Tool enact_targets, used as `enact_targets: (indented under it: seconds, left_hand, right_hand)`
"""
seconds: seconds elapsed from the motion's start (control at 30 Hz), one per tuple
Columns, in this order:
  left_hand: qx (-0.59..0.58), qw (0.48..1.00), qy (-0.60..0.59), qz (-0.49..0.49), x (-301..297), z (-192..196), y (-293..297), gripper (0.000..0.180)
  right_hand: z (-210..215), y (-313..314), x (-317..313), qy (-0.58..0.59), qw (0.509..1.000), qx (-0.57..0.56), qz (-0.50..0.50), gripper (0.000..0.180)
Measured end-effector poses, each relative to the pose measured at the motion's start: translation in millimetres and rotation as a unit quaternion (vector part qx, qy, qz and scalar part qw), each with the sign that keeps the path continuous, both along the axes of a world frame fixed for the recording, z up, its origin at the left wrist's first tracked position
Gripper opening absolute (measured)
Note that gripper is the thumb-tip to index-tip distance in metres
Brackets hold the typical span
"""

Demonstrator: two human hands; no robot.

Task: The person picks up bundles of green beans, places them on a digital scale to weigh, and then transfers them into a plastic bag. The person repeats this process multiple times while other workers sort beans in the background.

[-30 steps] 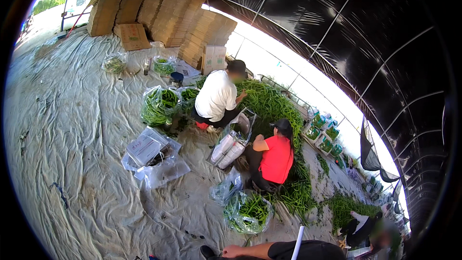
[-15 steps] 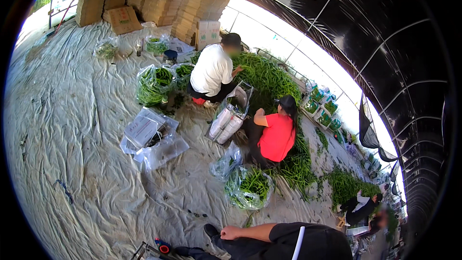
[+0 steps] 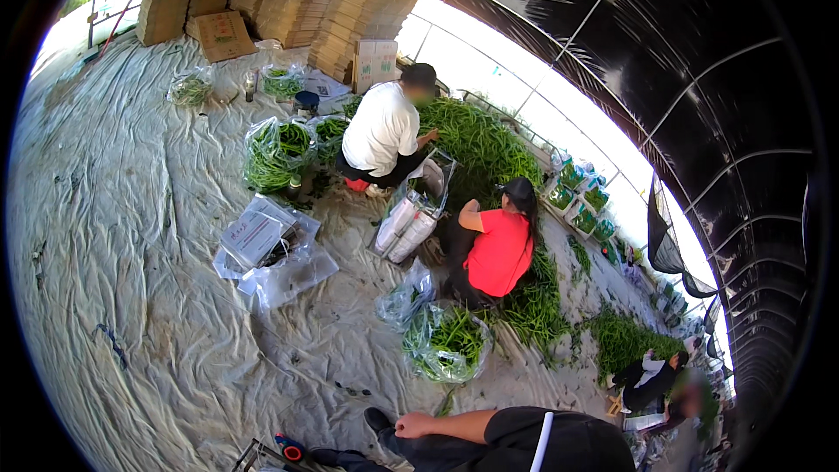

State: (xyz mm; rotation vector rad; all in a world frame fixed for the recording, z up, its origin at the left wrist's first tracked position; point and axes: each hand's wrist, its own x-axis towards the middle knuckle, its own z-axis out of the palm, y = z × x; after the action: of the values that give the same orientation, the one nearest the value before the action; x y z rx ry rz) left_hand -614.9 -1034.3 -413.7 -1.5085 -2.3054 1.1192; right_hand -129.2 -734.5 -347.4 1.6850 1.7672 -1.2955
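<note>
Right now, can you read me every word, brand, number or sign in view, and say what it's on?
No text is clear enough to quote.
Brown box: print on its face, too small to read.
Upright box: green print, too small.
White box: print on top, too small and blurred.
White sheet: dark marks, too blurred.

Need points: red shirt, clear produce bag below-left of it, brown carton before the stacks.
Red shirt [image 3: 501, 255]: head view, on its back.
Clear produce bag [image 3: 421, 351]: head view, on its left wall.
Brown carton [image 3: 225, 36]: head view, on its broad face.
</note>
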Motion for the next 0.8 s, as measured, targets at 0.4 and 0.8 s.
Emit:
enact_targets:
  seconds: [0.4, 0.8]
  left_hand:
    - [0.388, 0.886, -0.189, 0.17, 23, -16, -9, 0.026]
    - [0.535, 0.748, -0.117, 0.374, 0, -41, -24, 0.026]
  right_hand:
    - [-14, -11, 12, 0.019, 1.0, 0.013, 0.001, 0.038]
    - [5, 1, 2, 0.028, 0.999, 0.025, 0.016, 0.04]
